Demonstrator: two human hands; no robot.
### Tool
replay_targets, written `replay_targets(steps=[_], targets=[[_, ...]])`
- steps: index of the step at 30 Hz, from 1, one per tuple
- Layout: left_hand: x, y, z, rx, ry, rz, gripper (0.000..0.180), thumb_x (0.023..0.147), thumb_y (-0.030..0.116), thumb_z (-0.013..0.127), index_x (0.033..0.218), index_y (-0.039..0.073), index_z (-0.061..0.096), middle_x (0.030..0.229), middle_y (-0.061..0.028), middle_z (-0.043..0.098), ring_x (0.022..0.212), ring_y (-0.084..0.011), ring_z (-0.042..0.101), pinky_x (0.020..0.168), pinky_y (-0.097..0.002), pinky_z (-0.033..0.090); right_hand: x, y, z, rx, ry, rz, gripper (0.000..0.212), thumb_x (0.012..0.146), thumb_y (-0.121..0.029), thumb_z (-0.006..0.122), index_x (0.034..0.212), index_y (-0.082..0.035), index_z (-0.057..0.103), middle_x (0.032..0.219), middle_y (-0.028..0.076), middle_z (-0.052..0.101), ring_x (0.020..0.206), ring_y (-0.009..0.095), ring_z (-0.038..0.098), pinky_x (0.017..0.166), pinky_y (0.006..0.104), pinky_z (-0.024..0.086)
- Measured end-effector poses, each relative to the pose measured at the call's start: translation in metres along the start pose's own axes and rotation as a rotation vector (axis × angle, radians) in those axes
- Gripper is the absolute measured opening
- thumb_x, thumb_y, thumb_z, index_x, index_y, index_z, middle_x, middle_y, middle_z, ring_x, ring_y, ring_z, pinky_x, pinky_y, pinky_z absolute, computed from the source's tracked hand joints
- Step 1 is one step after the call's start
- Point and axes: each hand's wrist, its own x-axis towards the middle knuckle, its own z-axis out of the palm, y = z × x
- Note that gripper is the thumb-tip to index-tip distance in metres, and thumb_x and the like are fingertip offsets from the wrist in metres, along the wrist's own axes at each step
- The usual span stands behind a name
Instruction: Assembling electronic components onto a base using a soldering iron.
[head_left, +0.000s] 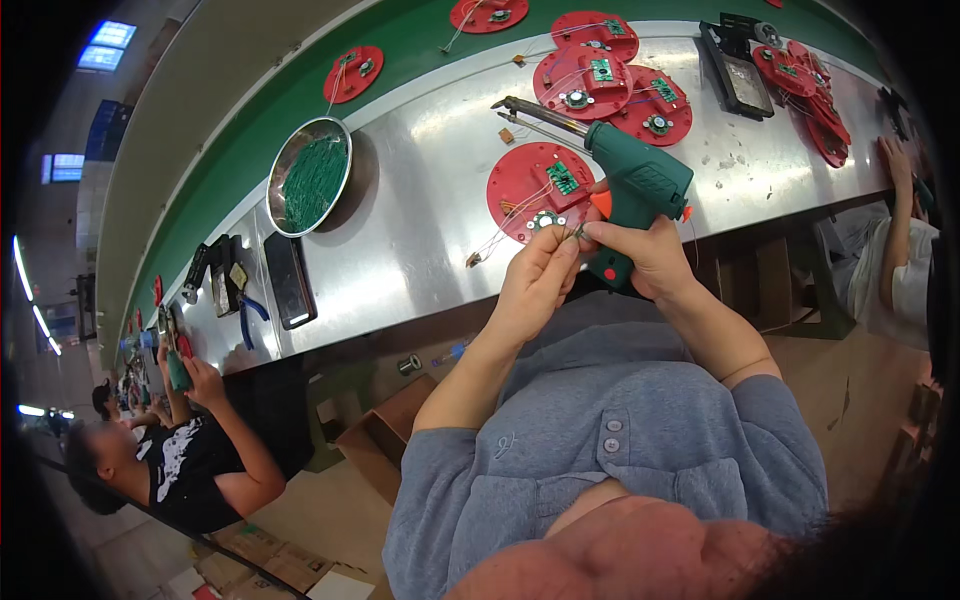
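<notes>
Green soldering gun (640, 172) sits gripped in the right hand (652, 256).

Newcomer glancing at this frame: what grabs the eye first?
Probably the green gun-shaped tool, orange-triggered, in the right hand near centre. Next, the bright red discs: one just left of the tool, a cluster beyond it. Then the steel bowl of green strands, farther left.

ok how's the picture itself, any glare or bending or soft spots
In the head view, the metal workbench bows into an arc and carries whitish glare; in that head view, the tube light at far left is blown out; the hot glue gun looks fairly crisp in the head view, the far-left background softer, the rim black.
</notes>
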Motion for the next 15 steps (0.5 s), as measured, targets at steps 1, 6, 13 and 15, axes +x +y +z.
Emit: replay_targets(steps=[1, 6, 13, 15], targets=[[0.001, -0.001, 0.0, 0.007, 0.002, 0.016, 0.017, 0.092, 0.018, 0.041, 0.092, 0.004, 0.052, 0.057, 0.0064, 0.035, 0.046, -0.0009, 0.028, 0.041, -0.0161, 0.021, 0.002, 0.001, 0.001, -0.03, -0.008, -0.013, 0.037, 0.07, 0.003, 0.065, 0.104, -0.001, 0.05, 0.086, 0.006, 0.056, 0.075, 0.015, 0.059, 0.066, 0.0271, 0.052], [0.003, -0.009, -0.006, -0.029, 0.04, 0.069, 0.016, 0.092, 0.017, 0.042, 0.093, 0.003, 0.051, 0.059, 0.0058, 0.038, 0.049, -0.0014, 0.031, 0.043, -0.0171, 0.025, 0.006, 0.004, 0.006, -0.033, 0.032, -0.004, 0.04, 0.069, 0.005, 0.065, 0.105, -0.001, 0.049, 0.082, 0.006, 0.057, 0.07, 0.015, 0.059, 0.065, 0.0258, 0.049], [0.021, 0.006, -0.009, 0.722, 0.309, 0.572, 0.006, 0.082, 0.004, 0.055, 0.086, 0.0, 0.055, 0.071, -0.0048, 0.054, 0.06, -0.0109, 0.051, 0.052, -0.0221, 0.04, 0.008, 0.005, -0.005, -0.129, 0.06, -0.059, 0.034, 0.074, -0.001, 0.063, 0.105, 0.0, 0.047, 0.082, 0.007, 0.058, 0.071, 0.014, 0.059, 0.066, 0.0268, 0.048], [0.029, 0.014, -0.013, 0.875, 0.354, 0.648, 0.009, 0.074, 0.001, 0.06, 0.083, 0.0, 0.058, 0.075, -0.0086, 0.056, 0.062, -0.0172, 0.056, 0.054, -0.0239, 0.044, 0.006, 0.001, -0.017, -0.122, 0.039, -0.105, 0.027, 0.078, -0.009, 0.062, 0.101, 0.001, 0.052, 0.081, 0.008, 0.061, 0.069, 0.013, 0.06, 0.063, 0.0252, 0.049]])
